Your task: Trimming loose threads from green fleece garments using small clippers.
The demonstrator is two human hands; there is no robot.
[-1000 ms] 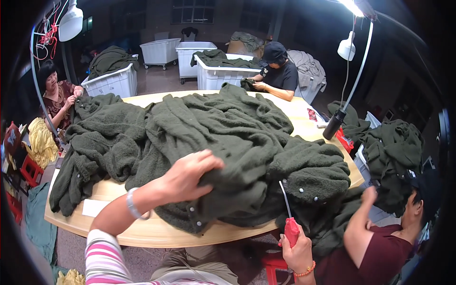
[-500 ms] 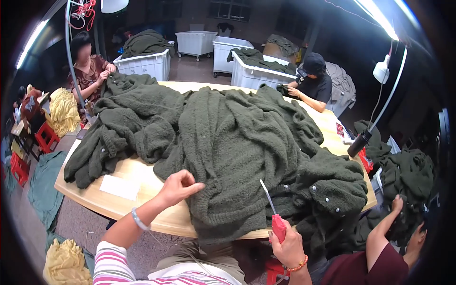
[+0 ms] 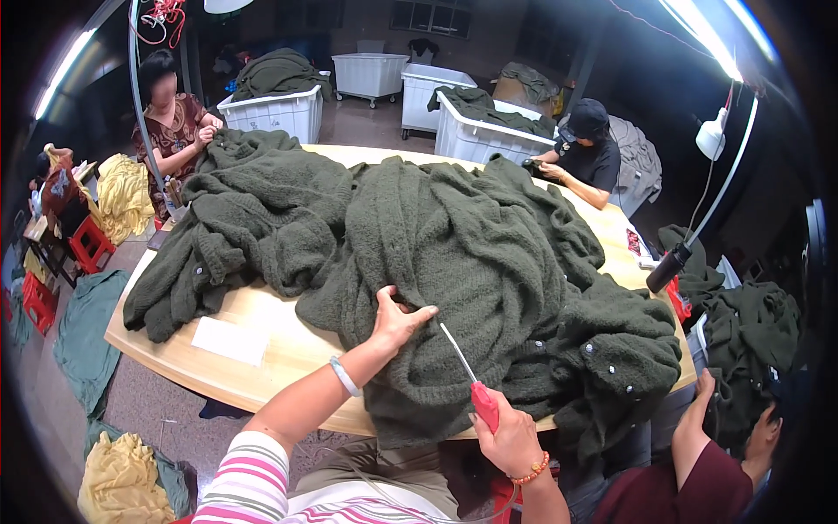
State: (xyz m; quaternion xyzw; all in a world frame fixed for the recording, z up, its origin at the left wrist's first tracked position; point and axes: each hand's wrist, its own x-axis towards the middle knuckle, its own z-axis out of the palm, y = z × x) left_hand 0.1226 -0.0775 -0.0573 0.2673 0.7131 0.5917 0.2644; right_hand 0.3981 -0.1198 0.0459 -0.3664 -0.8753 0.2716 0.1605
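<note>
A dark green knitted cardigan [image 3: 471, 262] lies heaped and folded in front of me, its lower edge over the table's near rim. My left hand [image 3: 400, 321] rests on its knit, thumb and forefinger spread apart, the other fingers partly hidden. Wrapped round the red handle of a thin-bladed metal tool [image 3: 485, 407] is my right hand [image 3: 513, 437]. The blade points up and left over the cloth, its tip close to my left thumb. A thin cord runs below the right hand. Pale round buttons show on the bunched green knit [image 3: 637, 349] at the right.
More green knitwear [image 3: 262, 218] covers the left of the wooden table [image 3: 183, 358], near a white paper [image 3: 229, 341]. People work at the far left, far right and near right. White wheeled bins [image 3: 272, 115] stand behind. A lamp arm [image 3: 717, 196] rises at right.
My left hand has moved right and farther in, onto the knit, and its fingers have spread. My right hand has shifted left with the tool, bringing the tip nearer my left hand.
</note>
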